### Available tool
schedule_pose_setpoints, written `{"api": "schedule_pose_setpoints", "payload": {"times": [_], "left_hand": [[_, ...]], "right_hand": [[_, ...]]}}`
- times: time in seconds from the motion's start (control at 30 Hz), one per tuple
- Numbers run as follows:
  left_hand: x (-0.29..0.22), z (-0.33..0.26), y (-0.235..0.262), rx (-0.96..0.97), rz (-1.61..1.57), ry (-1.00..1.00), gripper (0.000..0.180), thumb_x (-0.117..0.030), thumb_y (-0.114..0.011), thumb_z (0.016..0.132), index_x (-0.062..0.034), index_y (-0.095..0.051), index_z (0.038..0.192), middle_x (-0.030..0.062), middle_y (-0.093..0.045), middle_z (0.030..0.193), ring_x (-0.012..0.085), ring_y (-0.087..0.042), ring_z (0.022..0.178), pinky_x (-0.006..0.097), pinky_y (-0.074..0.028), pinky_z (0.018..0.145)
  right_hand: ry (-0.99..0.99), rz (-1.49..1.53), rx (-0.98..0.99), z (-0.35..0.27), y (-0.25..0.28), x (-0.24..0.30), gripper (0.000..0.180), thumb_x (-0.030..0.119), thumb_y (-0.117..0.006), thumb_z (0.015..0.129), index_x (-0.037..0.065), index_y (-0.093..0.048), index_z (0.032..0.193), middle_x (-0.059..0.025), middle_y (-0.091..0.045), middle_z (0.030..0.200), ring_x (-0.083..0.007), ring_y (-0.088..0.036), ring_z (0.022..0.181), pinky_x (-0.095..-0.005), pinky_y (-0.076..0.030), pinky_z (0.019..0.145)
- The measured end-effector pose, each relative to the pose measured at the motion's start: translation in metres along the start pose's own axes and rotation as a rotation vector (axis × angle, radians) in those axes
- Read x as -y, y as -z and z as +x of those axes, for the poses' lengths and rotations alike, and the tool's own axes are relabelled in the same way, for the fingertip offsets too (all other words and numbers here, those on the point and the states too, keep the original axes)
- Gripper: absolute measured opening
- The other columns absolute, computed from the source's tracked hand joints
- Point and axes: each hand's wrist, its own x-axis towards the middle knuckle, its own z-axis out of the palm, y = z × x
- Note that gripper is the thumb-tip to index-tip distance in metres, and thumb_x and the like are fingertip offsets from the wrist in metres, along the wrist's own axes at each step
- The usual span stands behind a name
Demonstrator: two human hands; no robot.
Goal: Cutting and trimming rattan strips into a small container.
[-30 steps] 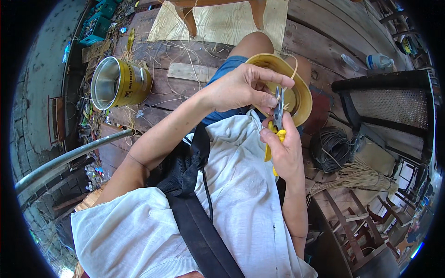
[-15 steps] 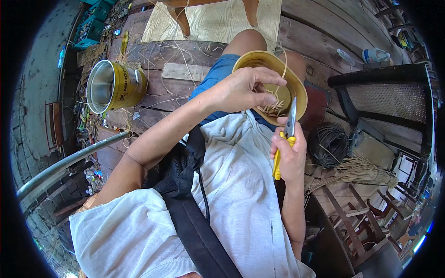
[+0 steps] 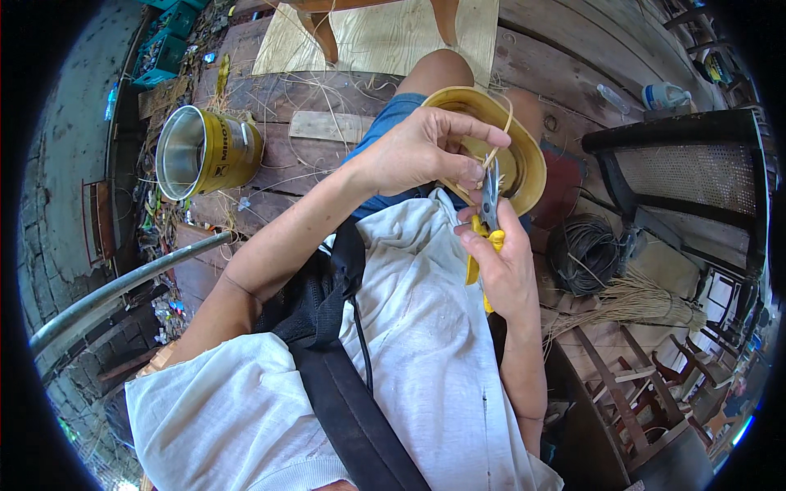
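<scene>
We are at the trimming step of the weaving work: our left hand (image 3: 417, 151) pinches a thin pale cane strand (image 3: 496, 146) between thumb and fingertips, right over the woven yellow basket (image 3: 524, 159) that rests on our lap, and the other fingers are curled loosely. Our right hand (image 3: 506, 266) is closed around the yellow handles of a pair of snips (image 3: 489, 214), just below the basket's near rim. The snips stand nearly upright in the view, long axis running from the handles in our palm up to the grey blades, whose tips point toward the basket and the pinched strand; whether the blades are parted we cannot tell. The strand loops up from the fingers and curves over the basket's rim. By our judgement the next move calls for keeping the strand taut with the left hand and bringing the blade tips close to the weave, so the cut takes only the loose end and not the woven wall. A yellow tin can (image 3: 209, 151) lies on its side on the plank floor, well to the left of the basket.
</scene>
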Motion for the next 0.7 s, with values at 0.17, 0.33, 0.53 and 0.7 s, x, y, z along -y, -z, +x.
{"api": "schedule_pose_setpoints", "payload": {"times": [0.17, 0.33, 0.53, 0.7], "left_hand": [[0.003, -0.002, 0.003, 0.026, -0.005, -0.008, 0.051, 0.006, -0.067, 0.091, 0.0007, -0.055, 0.141, 0.0085, -0.072, 0.105, 0.0150, -0.073, 0.088, 0.031, -0.062, 0.087], [0.002, 0.000, -0.005, -0.003, -0.007, -0.016, 0.052, 0.008, -0.065, 0.090, -0.0002, -0.056, 0.141, 0.0079, -0.072, 0.093, 0.0148, -0.073, 0.082, 0.029, -0.062, 0.081], [0.012, 0.005, -0.005, -0.033, 0.117, -0.163, 0.049, 0.005, -0.067, 0.091, 0.0017, -0.058, 0.138, 0.0111, -0.070, 0.108, 0.0148, -0.071, 0.086, 0.026, -0.060, 0.083], [0.014, 0.010, 0.005, -0.062, 0.446, -0.281, 0.035, 0.001, -0.071, 0.091, 0.0045, -0.067, 0.126, 0.0109, -0.071, 0.111, 0.0100, -0.068, 0.085, 0.024, -0.055, 0.079]], "right_hand": [[0.017, -0.063, 0.022, 0.003, 0.001, 0.001, 0.036, 0.005, -0.058, 0.089, -0.001, -0.056, 0.125, -0.0059, -0.060, 0.101, -0.0126, -0.059, 0.087, -0.0294, -0.051, 0.082], [0.037, 0.073, -0.021, 0.003, -0.004, -0.006, 0.033, 0.006, -0.057, 0.088, 0.000, -0.057, 0.120, -0.0043, -0.058, 0.088, -0.0080, -0.053, 0.066, -0.0242, -0.046, 0.059], [-0.101, 0.148, -0.104, -0.008, 0.005, -0.014, 0.029, 0.005, -0.058, 0.089, 0.003, -0.056, 0.118, -0.0011, -0.053, 0.086, -0.0051, -0.048, 0.061, -0.0222, -0.042, 0.055], [-0.132, 0.206, -0.135, -0.012, 0.014, -0.013, 0.031, 0.001, -0.056, 0.090, 0.003, -0.054, 0.122, -0.0014, -0.054, 0.089, -0.0052, -0.052, 0.064, -0.0210, -0.045, 0.056]]}}
